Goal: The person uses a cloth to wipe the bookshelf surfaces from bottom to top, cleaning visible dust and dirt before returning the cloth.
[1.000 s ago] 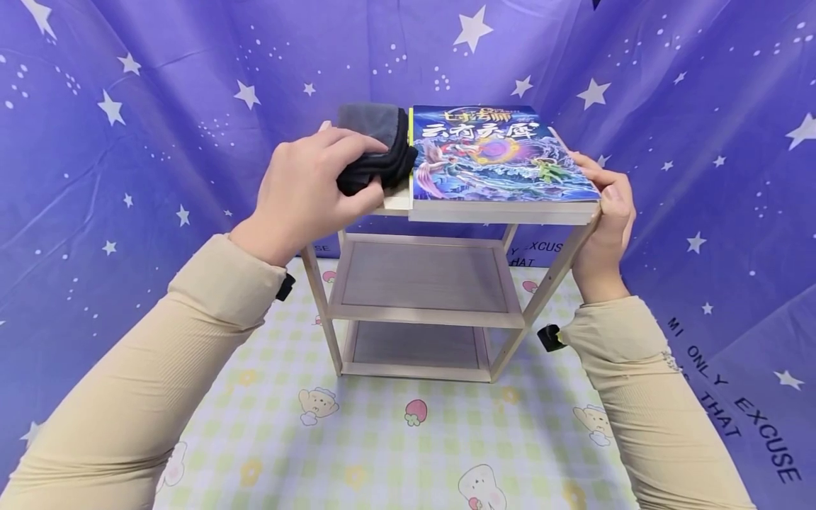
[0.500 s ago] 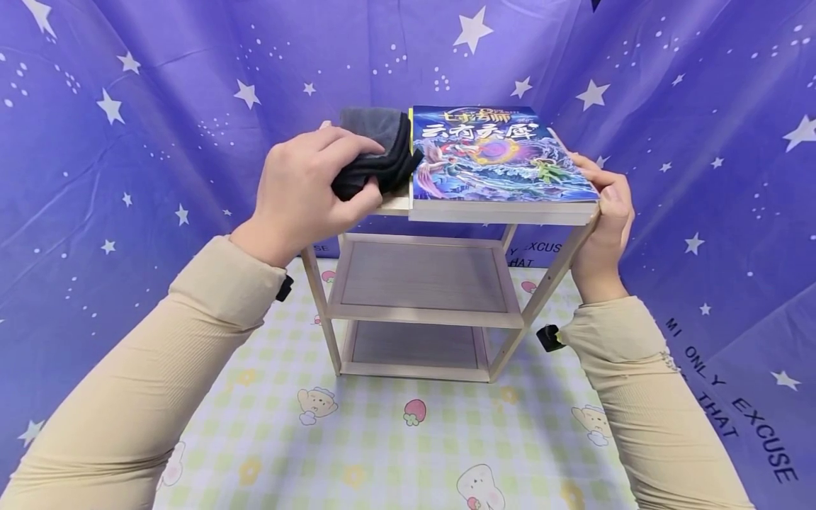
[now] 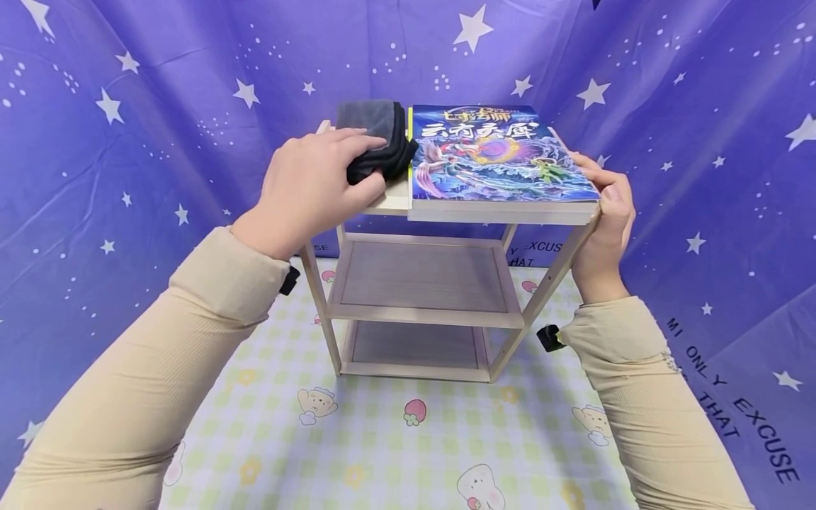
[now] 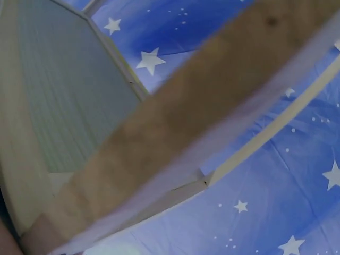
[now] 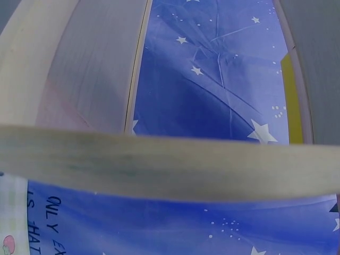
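A three-tier wooden rack [image 3: 423, 316] stands upright on the tablecloth. A folded dark grey and black cloth [image 3: 368, 117] lies at the left part of its top, under my left hand [image 3: 306, 180], whose fingers lie over it with the thumb along its near side. Right beside the cloth lies a book [image 3: 494, 152] with a blue fantasy-style cover, filling the right part of the top. My right hand [image 3: 605, 219] grips the rack's upper right corner, its thumb at the front. In the left wrist view a rack leg [image 4: 186, 106] crosses the picture; the cloth is hidden there.
The rack's middle shelf [image 3: 427, 276] and bottom shelf [image 3: 417, 345] hang below the top. A green-and-white checked tablecloth [image 3: 357, 439] with cartoon prints spreads beneath. Purple curtains [image 3: 191, 85] with white stars surround the table at the back and sides.
My left hand has drawn the cloth slightly nearer, then moved it back away from me along the rack's top. My right hand, the book and the rack stay put.
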A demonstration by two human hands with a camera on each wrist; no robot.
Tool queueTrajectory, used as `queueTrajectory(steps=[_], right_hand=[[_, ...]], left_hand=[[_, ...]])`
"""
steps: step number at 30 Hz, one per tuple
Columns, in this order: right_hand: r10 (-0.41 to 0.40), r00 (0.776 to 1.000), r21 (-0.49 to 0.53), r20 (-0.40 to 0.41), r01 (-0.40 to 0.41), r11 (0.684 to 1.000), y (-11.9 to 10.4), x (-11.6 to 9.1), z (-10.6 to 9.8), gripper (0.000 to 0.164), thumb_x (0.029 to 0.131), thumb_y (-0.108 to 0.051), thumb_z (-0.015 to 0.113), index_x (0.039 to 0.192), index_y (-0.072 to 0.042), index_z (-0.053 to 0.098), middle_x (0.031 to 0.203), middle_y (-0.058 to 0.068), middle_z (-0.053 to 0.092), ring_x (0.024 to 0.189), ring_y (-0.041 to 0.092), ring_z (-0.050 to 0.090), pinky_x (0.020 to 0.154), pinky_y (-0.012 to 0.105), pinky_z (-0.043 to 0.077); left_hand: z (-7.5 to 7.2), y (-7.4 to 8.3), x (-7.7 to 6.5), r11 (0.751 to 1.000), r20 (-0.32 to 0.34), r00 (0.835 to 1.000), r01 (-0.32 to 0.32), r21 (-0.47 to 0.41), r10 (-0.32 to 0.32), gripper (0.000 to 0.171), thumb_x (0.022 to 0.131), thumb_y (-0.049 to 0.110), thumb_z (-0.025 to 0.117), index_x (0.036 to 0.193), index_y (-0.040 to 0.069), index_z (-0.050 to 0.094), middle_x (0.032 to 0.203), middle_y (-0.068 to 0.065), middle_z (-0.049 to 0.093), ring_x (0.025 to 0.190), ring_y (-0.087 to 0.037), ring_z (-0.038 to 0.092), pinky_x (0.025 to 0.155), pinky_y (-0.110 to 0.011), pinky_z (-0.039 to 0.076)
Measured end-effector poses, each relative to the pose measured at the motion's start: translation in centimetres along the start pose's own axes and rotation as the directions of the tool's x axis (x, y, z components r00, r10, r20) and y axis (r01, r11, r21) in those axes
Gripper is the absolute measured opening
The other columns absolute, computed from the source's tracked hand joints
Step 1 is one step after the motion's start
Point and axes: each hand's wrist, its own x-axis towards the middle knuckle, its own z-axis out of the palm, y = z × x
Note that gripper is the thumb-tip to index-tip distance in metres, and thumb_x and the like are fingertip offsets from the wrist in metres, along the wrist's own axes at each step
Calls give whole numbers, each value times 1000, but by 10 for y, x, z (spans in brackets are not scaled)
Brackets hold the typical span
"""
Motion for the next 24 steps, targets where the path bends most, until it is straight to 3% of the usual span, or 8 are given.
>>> queueTrajectory(steps=[7,11,17,21,24], right_hand=[[4,1000,-8,0,-4,1000,0,0,0,34,91,-25,43,101,-5,67,123,12,67,129,30,51,103,29,43],[6,1000,-11,1,-6,1000,1,0,-1,34,91,-26,43,102,-5,67,124,12,67,130,30,50,103,29,43],[10,1000,-24,3,-9,1000,0,0,0,34,91,-26,42,102,-5,67,124,11,67,130,29,50,104,28,42],[6,1000,-25,1,-6,1000,1,-1,0,34,91,-25,42,102,-5,67,124,12,67,130,29,50,103,28,43],[5,1000,-11,-2,-5,1000,1,-1,0,34,91,-24,41,102,-5,66,124,12,67,129,29,51,102,28,43]], left_hand=[[-7,2,10,992,181,976,126,-31,-118,51,93,36,47,141,25,57,150,-1,51,140,-31,46,99,-53,47],[-8,1,11,985,203,970,155,-79,-136,52,92,31,47,142,20,56,151,-4,48,144,-31,40,113,-50,36],[-8,-1,10,982,153,982,135,-135,-114,48,91,29,52,136,13,62,146,-10,54,137,-34,48,111,-48,38],[-8,-4,9,981,158,983,119,-154,-95,51,91,39,59,136,14,61,141,-9,58,128,-32,54,104,-48,43],[-7,-4,9,980,128,987,121,-159,-101,49,89,35,62,134,14,62,134,-8,63,119,-30,59,97,-47,45]])
